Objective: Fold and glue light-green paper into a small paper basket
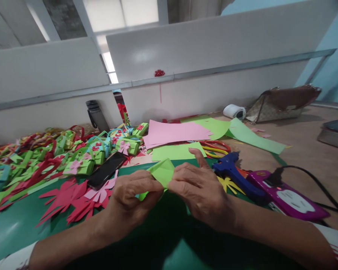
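Green paper (pixel 162 171) | thin, folded, pointed | pinched: left fingers (pixel 149 185), right fingers (pixel 182 184)

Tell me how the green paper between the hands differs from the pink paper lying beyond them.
The green paper is pinched by the left hand and right hand, while the pink paper lies untouched. The green paper is creased and angled; the pink paper spreads out nearly flat. The green paper shows a smaller area than the pink paper. Both look plain, with no print visible.
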A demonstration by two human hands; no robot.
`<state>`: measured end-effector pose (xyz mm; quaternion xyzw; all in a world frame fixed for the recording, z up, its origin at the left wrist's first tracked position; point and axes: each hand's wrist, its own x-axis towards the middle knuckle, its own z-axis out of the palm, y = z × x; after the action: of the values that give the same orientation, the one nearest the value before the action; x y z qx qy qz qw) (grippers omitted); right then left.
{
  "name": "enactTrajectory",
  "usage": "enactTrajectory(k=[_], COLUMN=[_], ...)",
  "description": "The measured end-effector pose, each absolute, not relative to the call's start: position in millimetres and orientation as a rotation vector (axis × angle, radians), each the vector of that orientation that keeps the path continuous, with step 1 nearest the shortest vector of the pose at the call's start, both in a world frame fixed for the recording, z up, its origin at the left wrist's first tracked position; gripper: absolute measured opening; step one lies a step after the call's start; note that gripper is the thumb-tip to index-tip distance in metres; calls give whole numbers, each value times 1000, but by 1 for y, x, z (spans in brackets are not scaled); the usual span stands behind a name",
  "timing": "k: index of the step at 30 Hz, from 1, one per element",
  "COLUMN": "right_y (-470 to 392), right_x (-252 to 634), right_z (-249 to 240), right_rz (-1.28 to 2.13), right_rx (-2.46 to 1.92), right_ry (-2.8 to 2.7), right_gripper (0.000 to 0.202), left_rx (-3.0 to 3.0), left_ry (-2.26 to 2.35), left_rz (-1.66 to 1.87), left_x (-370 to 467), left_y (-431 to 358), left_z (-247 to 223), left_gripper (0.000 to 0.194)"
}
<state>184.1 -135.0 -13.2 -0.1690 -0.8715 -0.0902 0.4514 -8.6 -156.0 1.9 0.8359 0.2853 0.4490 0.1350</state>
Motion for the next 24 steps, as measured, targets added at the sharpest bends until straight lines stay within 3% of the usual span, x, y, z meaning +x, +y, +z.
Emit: enactTrajectory(k=[12, 16, 21, 24], right_y=[-141, -141, -140, -140], right_x=[180, 181, 182, 182], right_z=[-2, -2, -2, -2], right_rz=[-204, -193, -182, -205], right_rx=[-486, -482, -460, -462], right_ry=[-2113, -2117, -2153, -2160], right_gripper=[15, 15, 14, 15], left_rx=[2315, 2428, 2737, 2837], left_ry=[840, 866, 1055, 1109], left_rz=[1216, 1269, 1443, 1397], left_x=[-10, -9, -8, -6], left_y=[-165, -166, -167, -167], left_z=[8, 12, 12, 10], left_gripper=[15, 7, 24, 24])
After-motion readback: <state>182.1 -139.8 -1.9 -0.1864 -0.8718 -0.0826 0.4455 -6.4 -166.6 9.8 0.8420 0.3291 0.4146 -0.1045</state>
